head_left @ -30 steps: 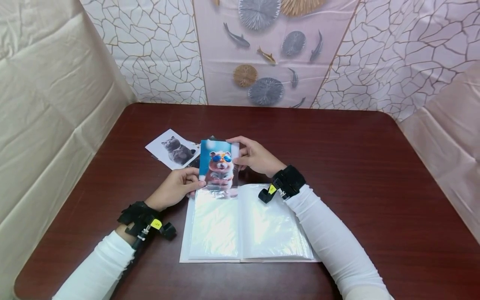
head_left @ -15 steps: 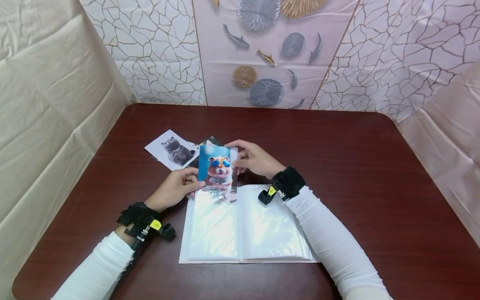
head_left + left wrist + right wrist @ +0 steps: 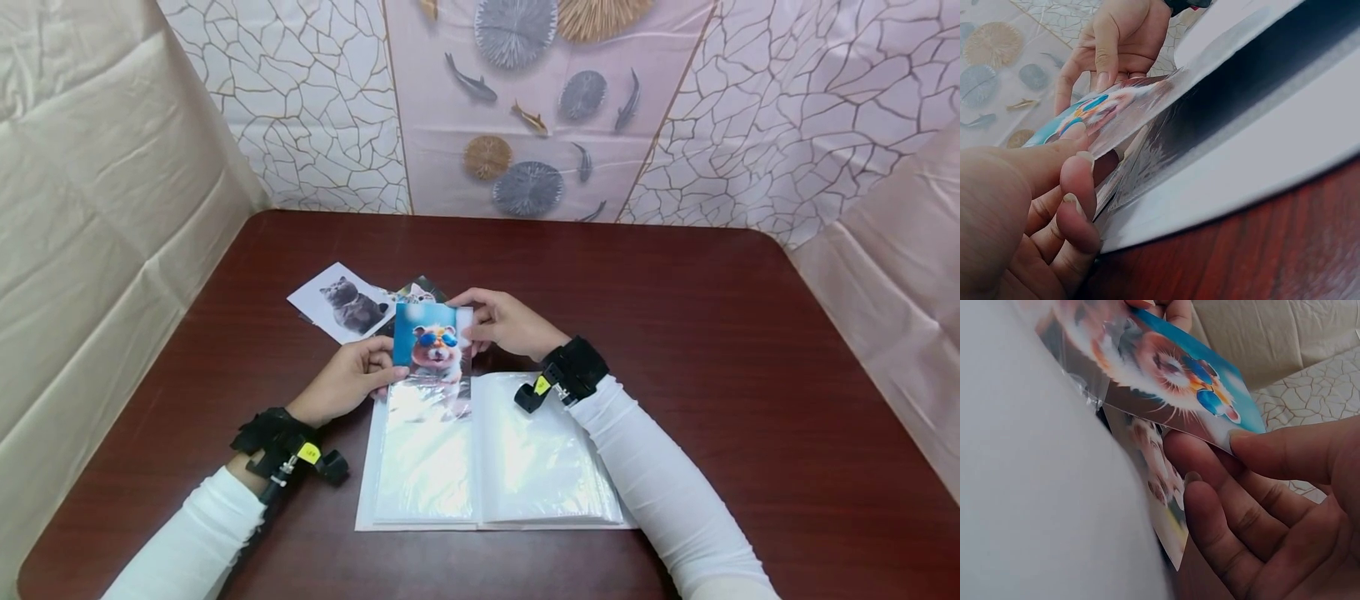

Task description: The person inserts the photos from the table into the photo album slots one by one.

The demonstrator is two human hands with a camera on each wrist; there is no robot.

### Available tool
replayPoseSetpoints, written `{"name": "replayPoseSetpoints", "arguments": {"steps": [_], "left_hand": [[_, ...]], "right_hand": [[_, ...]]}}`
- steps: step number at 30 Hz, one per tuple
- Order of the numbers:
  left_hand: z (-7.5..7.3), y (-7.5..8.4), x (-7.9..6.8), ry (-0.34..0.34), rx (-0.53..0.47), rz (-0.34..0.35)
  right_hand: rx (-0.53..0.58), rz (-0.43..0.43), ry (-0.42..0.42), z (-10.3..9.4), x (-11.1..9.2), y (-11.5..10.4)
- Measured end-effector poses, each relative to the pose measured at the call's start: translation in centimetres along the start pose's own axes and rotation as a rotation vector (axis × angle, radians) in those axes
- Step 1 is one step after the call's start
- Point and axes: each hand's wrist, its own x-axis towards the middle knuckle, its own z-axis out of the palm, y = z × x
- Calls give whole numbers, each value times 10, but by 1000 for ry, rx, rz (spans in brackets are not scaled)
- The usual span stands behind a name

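Note:
A photo [image 3: 433, 337] of a hamster in blue sunglasses sits with its lower part inside a clear sleeve of the open photo album [image 3: 551, 458]; its upper part stands out above the sleeve. My right hand [image 3: 510, 325] pinches the photo's right edge near the top corner, thumb on its face in the right wrist view. On the opposite side my left hand [image 3: 348, 375] holds the photo's left edge at the sleeve's mouth, the thumb [image 3: 1054, 156] on top and fingers curled beneath. The sleeve's plastic [image 3: 1147, 156] bulges up around the photo in the left wrist view.
Behind the album lie a grey cat photo [image 3: 348, 304] and a darker photo [image 3: 422, 289], partly overlapping. Another animal photo [image 3: 1157, 469] shows below the hamster photo in the right wrist view. The brown table [image 3: 720, 350] ends at a patterned cloth backdrop [image 3: 525, 108].
The hamster photo has slid down toward the body, deeper into the sleeve, uncovering more of the dark photo behind. My right hand has come down with it; the left keeps its hold.

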Motion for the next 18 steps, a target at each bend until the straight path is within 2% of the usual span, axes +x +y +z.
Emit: {"name": "replayPoseSetpoints", "arguments": {"steps": [10,18], "left_hand": [[0,0,-2,-21,0,20],[-1,1,0,-11,-24,-7]], "right_hand": [[-4,-6,-30,1,-3,-1],[-23,-11,-30,-3,-4,-4]]}}
